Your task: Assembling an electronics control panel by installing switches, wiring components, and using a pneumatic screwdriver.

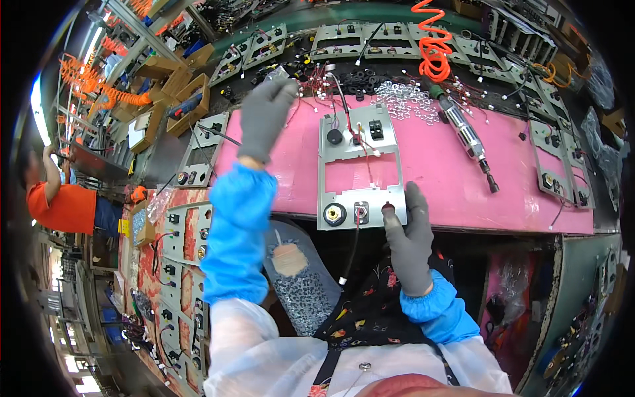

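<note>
In the head view, my right grip (413,241), in a grey glove, is partly open at the near right corner of a silver metal panel with a rectangular opening (326,165); the thumb touches beside a small dark red part (388,208) and the fingers stretch along the panel's right edge, though I cannot tell whether they pinch it. The panel lies on the pink-covered desk (463,173), left of and beyond that grip. Left of my thumb sit a black round socket with a brass centre (335,214) and a black cable (355,255) hanging over the near edge. My left grip (266,122), also grey-gloved, is raised beyond the panel's left side with fingers curled; I cannot tell whether it has hold of anything. To its right are thin red and white wires (317,83), black rings (360,81) and a heap of silvery rings (407,99). Beyond my right grip, to the right, lies a silver and green power screwdriver (467,135), near a coiled orange hose (434,56).
</note>
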A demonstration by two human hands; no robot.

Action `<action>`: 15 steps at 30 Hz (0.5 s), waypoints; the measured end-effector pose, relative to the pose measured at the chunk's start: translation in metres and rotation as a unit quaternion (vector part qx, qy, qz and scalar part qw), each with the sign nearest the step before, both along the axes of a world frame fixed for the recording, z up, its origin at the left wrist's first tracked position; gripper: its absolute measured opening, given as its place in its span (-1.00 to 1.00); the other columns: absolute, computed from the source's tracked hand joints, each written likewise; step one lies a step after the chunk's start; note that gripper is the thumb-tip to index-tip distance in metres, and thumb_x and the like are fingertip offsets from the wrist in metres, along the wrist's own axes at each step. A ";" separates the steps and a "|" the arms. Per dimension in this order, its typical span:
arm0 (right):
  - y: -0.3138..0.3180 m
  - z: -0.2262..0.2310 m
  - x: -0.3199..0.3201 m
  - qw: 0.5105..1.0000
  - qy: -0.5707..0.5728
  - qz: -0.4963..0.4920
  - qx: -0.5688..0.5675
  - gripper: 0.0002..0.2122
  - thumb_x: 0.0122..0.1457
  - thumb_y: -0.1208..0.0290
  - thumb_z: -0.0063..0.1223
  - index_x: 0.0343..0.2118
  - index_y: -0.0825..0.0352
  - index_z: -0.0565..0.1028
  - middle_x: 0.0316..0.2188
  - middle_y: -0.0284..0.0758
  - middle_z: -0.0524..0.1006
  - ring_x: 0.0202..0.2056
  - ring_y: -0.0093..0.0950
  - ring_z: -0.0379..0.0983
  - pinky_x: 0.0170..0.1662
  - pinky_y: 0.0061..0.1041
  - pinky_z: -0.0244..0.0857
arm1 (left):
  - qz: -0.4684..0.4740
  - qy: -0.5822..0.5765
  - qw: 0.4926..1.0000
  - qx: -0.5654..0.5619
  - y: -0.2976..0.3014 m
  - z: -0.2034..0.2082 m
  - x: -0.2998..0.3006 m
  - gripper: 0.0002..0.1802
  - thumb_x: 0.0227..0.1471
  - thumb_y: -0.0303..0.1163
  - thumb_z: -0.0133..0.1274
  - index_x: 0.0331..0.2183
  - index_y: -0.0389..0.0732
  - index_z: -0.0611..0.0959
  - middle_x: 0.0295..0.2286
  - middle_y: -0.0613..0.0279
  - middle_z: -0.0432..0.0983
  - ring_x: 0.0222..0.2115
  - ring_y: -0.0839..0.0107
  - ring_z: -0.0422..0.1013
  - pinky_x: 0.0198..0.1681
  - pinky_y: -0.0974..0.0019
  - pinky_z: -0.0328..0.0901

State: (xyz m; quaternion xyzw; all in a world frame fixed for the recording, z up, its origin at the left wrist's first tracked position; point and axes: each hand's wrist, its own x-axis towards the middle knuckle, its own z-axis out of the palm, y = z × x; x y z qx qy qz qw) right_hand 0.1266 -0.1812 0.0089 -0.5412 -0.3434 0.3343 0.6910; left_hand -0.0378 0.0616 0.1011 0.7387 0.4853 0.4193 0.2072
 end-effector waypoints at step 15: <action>0.052 -0.005 0.089 0.902 -0.422 -0.080 -0.051 -0.72 0.12 0.52 0.11 -0.07 0.32 0.52 -0.54 -0.27 0.51 -0.58 -0.41 0.43 -0.50 -0.44 0.32 | -0.107 0.495 0.846 0.164 0.250 -0.076 0.001 -0.51 -0.15 -0.57 0.09 -0.10 0.04 0.59 -0.13 0.19 0.49 -0.08 0.11 0.42 -0.05 0.15 0.35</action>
